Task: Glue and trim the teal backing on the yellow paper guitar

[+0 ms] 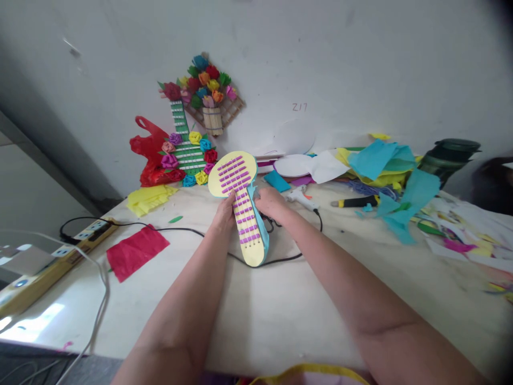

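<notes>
A yellow paddle-shaped craft piece (244, 211) with rows of purple strips stands tilted above the table, its rounded wide end away from me. Blue crepe paper (263, 232) covers its right side edge. My left hand (225, 212) is closed on the piece's left side, where the wide part meets the narrow one; most of its fingers are hidden behind. On the opposite side, my right hand (269, 202) has its fingers pressed together at the blue crepe paper along the edge. A white glue gun (301, 197) lies just beyond my right hand.
A black cord (276, 261) loops beneath the piece. Red paper (138, 251) and a power strip (68, 254) lie left. A green flower-trimmed craft (189, 158) leans on the wall. Right are a black-handled tool (356, 202), blue crepe sheets (379, 159) and a dark bottle (448, 158).
</notes>
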The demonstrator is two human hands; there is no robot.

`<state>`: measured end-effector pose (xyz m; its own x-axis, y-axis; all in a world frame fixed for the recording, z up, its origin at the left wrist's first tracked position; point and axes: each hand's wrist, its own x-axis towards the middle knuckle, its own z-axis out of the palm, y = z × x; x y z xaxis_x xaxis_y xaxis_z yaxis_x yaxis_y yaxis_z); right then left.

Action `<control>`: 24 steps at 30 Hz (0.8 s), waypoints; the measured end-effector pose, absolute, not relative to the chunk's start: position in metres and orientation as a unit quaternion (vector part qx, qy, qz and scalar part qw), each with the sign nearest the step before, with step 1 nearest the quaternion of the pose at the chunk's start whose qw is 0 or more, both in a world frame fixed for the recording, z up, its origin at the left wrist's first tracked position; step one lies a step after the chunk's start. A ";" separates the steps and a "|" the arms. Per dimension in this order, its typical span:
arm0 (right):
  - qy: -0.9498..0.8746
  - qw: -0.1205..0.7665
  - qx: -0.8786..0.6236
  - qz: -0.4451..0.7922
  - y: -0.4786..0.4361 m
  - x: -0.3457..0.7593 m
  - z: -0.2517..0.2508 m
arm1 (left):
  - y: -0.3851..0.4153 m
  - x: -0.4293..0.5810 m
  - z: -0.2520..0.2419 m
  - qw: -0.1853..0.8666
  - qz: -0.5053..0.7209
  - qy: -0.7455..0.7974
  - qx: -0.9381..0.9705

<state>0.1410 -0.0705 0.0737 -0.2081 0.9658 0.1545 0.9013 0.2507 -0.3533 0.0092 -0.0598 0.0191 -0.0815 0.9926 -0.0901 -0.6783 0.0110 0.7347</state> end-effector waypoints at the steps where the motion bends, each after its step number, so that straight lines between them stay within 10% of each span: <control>1: -0.772 0.171 -0.605 0.094 -0.071 0.141 0.074 | -0.060 0.009 0.020 0.633 0.660 0.325 0.242; 24: -0.762 0.192 -0.610 0.106 -0.073 0.142 0.077 | -0.055 0.009 0.014 0.630 0.662 0.320 0.248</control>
